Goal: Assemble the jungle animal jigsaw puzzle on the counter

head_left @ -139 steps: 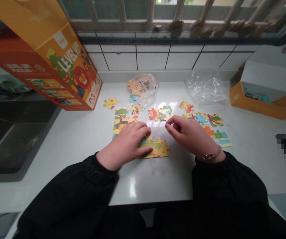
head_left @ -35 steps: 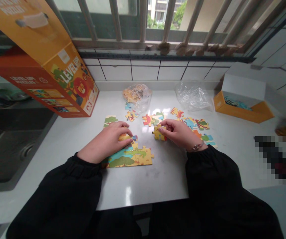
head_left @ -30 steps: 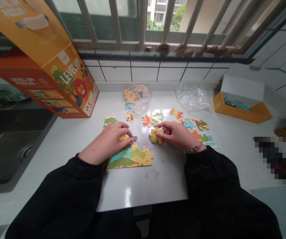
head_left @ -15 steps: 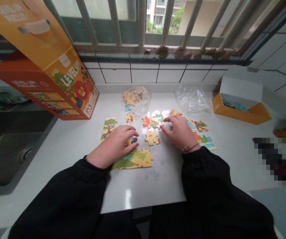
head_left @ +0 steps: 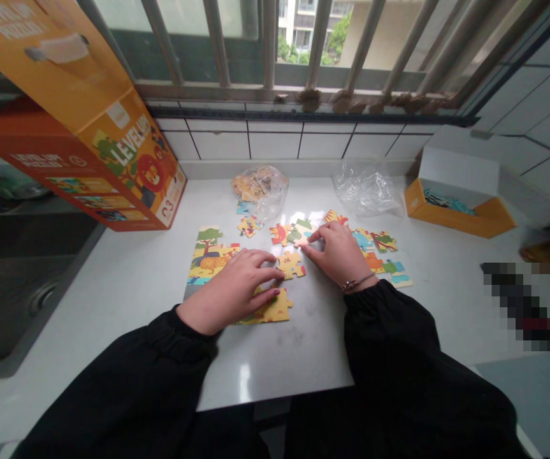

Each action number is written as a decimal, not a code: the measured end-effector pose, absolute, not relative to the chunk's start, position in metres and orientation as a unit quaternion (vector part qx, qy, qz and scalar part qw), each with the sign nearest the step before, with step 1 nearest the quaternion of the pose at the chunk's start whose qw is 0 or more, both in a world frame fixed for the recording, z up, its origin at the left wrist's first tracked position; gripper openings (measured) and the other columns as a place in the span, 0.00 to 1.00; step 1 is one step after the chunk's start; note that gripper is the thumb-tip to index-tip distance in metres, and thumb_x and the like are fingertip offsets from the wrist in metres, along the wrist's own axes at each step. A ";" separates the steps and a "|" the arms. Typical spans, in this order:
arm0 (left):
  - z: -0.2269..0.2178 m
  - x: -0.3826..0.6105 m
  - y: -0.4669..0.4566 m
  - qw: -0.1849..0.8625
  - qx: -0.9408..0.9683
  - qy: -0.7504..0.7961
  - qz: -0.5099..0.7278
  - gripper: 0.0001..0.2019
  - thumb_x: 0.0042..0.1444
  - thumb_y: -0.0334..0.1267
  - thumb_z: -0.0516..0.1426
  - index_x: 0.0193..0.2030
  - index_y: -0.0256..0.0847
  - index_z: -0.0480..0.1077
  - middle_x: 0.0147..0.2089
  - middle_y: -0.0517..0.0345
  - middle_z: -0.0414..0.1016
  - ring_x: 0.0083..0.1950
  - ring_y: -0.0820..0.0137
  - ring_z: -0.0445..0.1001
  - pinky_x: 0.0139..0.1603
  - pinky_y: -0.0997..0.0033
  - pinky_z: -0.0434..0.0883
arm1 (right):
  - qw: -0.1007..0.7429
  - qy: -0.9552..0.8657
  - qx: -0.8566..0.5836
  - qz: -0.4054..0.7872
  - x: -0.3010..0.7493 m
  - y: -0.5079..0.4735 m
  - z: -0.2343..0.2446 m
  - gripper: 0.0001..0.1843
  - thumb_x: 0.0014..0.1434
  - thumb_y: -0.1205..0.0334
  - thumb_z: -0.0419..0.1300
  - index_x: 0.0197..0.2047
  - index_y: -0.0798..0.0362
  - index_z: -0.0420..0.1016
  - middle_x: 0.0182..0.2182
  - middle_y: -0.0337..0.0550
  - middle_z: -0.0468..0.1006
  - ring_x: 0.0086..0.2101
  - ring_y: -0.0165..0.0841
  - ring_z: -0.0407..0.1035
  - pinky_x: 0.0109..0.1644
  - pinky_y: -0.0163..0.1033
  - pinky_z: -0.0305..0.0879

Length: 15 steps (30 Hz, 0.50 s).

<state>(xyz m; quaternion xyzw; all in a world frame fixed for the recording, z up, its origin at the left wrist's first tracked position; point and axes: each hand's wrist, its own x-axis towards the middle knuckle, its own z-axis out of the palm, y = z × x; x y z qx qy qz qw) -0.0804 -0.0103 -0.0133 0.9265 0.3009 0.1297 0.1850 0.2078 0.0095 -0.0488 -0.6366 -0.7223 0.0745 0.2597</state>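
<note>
Yellow puzzle parts are lying joined on the white tabletop, partly under your left hand, its thumb and fingers resting apart. Your right hand is making a narrow pinch at a green-and-cream piece; I can't see whether it is gripping.

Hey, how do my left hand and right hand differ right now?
Your left hand partly covers the spotted-cat puzzle section, while your right hand has thumb and forefinger at the green-patterned piece. The right wears a bracelet; none shows on the left. Both emerge from black sleeves.
</note>
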 end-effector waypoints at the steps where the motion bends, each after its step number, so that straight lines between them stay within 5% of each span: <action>1: -0.013 -0.080 -0.010 0.183 0.926 0.304 0.129 0.13 0.75 0.46 0.61 0.60 0.50 0.82 0.65 0.46 0.77 0.66 0.52 0.75 0.68 0.44 0.71 | 0.261 -0.722 -0.637 0.076 0.208 0.009 -0.049 0.12 0.66 0.50 0.73 0.43 0.50 0.85 0.49 0.54 0.81 0.52 0.51 0.73 0.61 0.56 0.69; 15: -0.010 -0.080 -0.008 0.183 0.924 0.308 0.136 0.11 0.73 0.42 0.60 0.56 0.46 0.80 0.64 0.47 0.79 0.67 0.51 0.75 0.70 0.43 0.71 | 0.251 -0.709 -0.656 0.066 0.209 0.008 -0.047 0.11 0.67 0.50 0.72 0.43 0.50 0.86 0.50 0.55 0.80 0.54 0.52 0.72 0.62 0.57 0.68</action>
